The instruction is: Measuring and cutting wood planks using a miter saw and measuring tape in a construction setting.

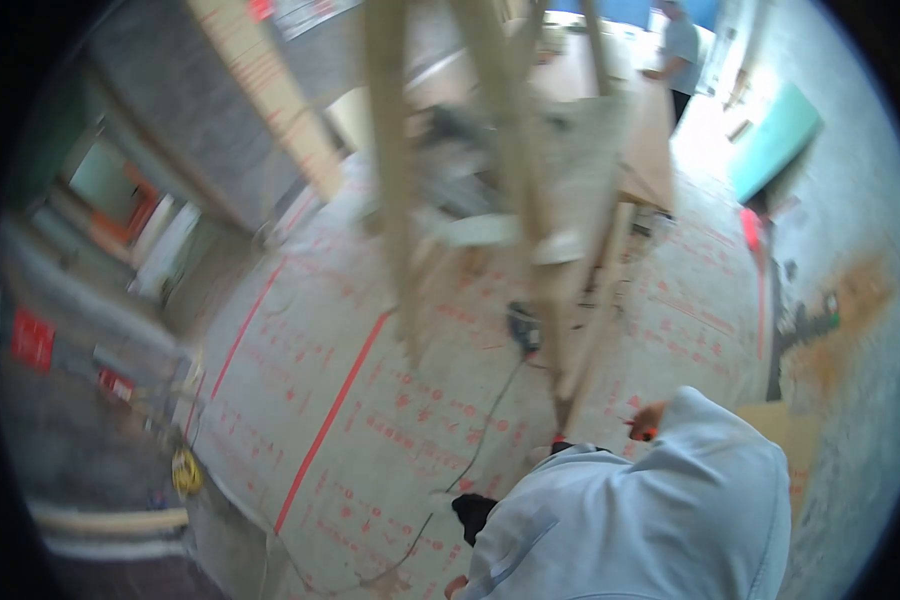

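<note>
My right hand (pixel 648 418) is out in front of my pale grey-blue sleeve (pixel 705 430), low and right of the middle. Its fingers are closed around a small tool with an orange and black handle (pixel 651 434); the rest of the tool is too small and blurred to name. Of my left hand (pixel 456 586) only a little shows at the lower edge, beside my jacket, and its fingers are hidden. A dark shoe (pixel 472 515) shows to the left of the jacket. Ahead of me, blurred wooden legs (pixel 515 150) of a stand or ladder rise from the floor.
A dark power tool (pixel 523 328) lies on the printed floor sheeting (pixel 370 450), its cord (pixel 485 430) trailing towards me. Far off, a person (pixel 678 50) stands at a wooden worktable (pixel 648 140). A green board (pixel 778 140) leans on the right wall. A yellow coil (pixel 185 472) lies left.
</note>
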Motion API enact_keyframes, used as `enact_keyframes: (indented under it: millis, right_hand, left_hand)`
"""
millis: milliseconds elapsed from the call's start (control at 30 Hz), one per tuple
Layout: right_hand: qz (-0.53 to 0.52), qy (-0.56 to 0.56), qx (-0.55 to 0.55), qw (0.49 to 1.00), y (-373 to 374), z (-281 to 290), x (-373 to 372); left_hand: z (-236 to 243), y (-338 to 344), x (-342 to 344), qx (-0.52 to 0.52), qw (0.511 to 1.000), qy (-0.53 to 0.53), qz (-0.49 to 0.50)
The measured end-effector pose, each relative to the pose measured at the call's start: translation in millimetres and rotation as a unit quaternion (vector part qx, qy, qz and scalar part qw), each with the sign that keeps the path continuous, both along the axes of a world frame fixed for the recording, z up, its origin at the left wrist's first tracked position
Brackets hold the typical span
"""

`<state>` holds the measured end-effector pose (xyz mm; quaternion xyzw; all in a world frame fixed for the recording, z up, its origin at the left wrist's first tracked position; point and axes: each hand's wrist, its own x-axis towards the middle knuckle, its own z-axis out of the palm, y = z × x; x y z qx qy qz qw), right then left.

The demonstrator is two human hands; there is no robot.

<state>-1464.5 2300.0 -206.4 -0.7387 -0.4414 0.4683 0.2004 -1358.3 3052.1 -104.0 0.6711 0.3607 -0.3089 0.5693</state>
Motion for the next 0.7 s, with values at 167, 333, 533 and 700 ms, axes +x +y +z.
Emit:
enact_keyframes:
  millis: [167, 333, 533, 700]
  right_hand:
    - [0.069, 0.048, 0.009, 0.996, 160, 5, 77]
    - [-0.02, 0.068, -0.099, 0.993, 317, 193, 176]
    - [-0.498, 0.15, -0.283, 0.806, 435, 159, 329]
    - [-0.57, -0.082, -0.149, 0.804, 568, 225, 495]
  left_hand:
    - [-41, 154, -28, 0.048, 0.994, 0.004, 0.103]
    - [-43, 249, 103, 0.105, 0.988, -0.063, 0.089]
    - [-12, 317, 265, 0.039, 0.993, -0.062, 0.095]
    - [10, 296, 413, -0.072, 0.988, -0.081, 0.108]
